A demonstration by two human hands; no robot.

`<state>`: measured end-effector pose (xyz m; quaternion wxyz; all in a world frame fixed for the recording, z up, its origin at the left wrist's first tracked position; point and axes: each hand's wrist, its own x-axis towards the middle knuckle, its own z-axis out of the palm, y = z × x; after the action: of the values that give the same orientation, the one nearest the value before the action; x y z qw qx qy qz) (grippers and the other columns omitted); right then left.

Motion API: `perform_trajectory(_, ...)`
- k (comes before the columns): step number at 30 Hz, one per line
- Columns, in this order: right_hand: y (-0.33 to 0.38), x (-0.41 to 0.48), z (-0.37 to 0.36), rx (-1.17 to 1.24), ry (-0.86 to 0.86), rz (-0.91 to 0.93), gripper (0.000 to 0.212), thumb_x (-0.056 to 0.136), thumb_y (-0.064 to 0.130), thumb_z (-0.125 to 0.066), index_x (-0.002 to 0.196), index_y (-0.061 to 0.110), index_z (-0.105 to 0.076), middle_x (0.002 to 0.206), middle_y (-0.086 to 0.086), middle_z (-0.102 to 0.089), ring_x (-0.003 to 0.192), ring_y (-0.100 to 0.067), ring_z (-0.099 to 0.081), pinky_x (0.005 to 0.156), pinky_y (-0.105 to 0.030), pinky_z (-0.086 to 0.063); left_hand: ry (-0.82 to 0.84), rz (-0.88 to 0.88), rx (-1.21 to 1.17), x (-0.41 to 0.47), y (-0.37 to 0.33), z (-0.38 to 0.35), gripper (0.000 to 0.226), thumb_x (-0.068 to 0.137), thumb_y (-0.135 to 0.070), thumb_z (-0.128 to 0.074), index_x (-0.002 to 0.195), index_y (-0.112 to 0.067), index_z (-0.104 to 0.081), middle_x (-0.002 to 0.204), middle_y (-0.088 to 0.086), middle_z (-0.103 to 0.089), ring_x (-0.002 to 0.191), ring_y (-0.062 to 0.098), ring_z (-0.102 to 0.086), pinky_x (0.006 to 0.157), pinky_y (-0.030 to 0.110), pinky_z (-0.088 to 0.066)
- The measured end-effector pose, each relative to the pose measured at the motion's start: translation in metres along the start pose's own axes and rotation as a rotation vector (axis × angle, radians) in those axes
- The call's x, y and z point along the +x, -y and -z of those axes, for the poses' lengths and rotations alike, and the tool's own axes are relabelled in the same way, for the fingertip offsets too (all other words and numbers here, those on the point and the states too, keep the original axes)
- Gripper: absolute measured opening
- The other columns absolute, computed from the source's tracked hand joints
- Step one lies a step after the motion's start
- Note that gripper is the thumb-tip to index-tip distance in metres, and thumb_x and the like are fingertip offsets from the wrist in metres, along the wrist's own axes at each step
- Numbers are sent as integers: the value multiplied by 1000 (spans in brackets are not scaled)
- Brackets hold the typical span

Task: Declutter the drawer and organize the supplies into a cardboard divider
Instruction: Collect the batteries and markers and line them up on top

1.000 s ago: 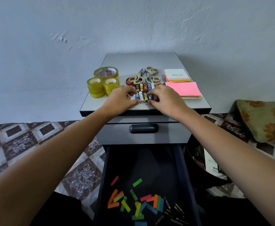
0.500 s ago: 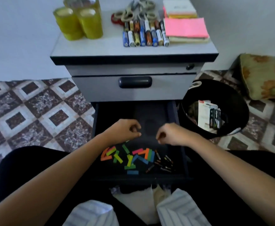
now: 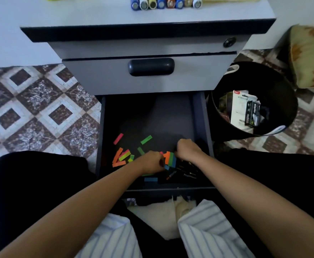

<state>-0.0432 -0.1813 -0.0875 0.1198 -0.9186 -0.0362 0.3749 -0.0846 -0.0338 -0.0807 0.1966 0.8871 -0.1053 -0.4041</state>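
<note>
The open dark drawer [image 3: 148,116] has bright paper strips [image 3: 118,159] in orange, green, pink and blue scattered near its front. The left hand [image 3: 150,162] is down among them, with the right hand [image 3: 186,148] just beside it. Both have curled fingers, but I cannot tell whether either grips anything.

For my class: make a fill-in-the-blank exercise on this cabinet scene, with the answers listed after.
1. The left hand and right hand both reach into the open ____.
2. The batteries lie in a row on ____ of the cabinet.
3. The black bin holding a stapler box stands on the person's ____ side.
Answers: drawer; top; right.
</note>
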Motion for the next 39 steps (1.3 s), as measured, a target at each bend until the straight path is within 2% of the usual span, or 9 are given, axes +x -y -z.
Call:
perform_trajectory(3,-4,3,21,93,-20,30,25,84,18,-61,63,5,-63,69,-10,-67,56,-17,-59,53,-20,-45,28,9,25,8,-13,-9,26,86,-21,-62,86,4,-68,89,21,-64,88,31,-60,69,32,-44)
perform_trajectory(7,-5,-5,48,116,31,55,22,85,22,-66,75,3,-69,69,-9,-65,57,-18,-58,55,-24,-46,32,5,131,16,-31,-23,33,91,-25,-56,104,4,-63,107,22,-63,100,33,-59,79,35,-46)
perform_trajectory(12,-6,-14,41,-101,149,32,26,85,16,-67,102,-3,-67,87,-13,-66,79,-24,-64,67,-27,-48,41,18,127,18,-33,-23,30,91,-22,-54,98,6,-63,103,23,-62,97,34,-60,75,35,-46)
perform_trajectory(18,-5,-15,16,-347,189,-10,34,89,-5,-44,121,-3,-56,125,-18,-54,109,-33,-58,81,-35,-48,-16,0,38,12,-7,-2,24,88,-25,-60,96,-4,-67,101,15,-66,95,28,-61,77,31,-48)
perform_trajectory(25,-6,-18,17,-323,183,0,24,89,-4,-47,108,-2,-61,115,-17,-60,99,-31,-61,72,-33,-47,-38,-58,4,7,-2,2,25,90,-24,-58,109,-9,-65,112,8,-64,102,21,-59,82,27,-44)
perform_trajectory(30,-4,-20,39,-242,86,53,6,84,4,-58,82,1,-63,82,-11,-60,72,-26,-61,56,-28,-45,-79,-100,44,13,-22,0,25,89,-23,-56,105,-5,-66,105,15,-65,98,28,-60,75,29,-44)
perform_trajectory(32,-5,-22,53,-170,51,55,17,85,11,-60,70,5,-64,70,-9,-64,61,-22,-60,53,-28,-47,-75,-128,110,18,-32,-4,26,90,-24,-54,104,-4,-64,105,17,-64,98,31,-60,72,29,-42)
perform_trajectory(36,-13,-26,75,43,14,67,20,88,18,-59,86,2,-70,84,-15,-72,64,-24,-64,66,-30,-54,-52,-178,277,26,-51,-14,28,93,-23,-50,108,-2,-61,113,19,-61,105,34,-58,81,36,-46)
perform_trajectory(39,-19,-26,77,166,-21,84,7,86,18,-61,81,15,-64,88,-12,-70,73,-27,-69,65,-29,-55,-28,-188,365,28,-59,-17,27,94,-18,-49,113,-1,-58,118,19,-59,108,33,-57,82,37,-47)
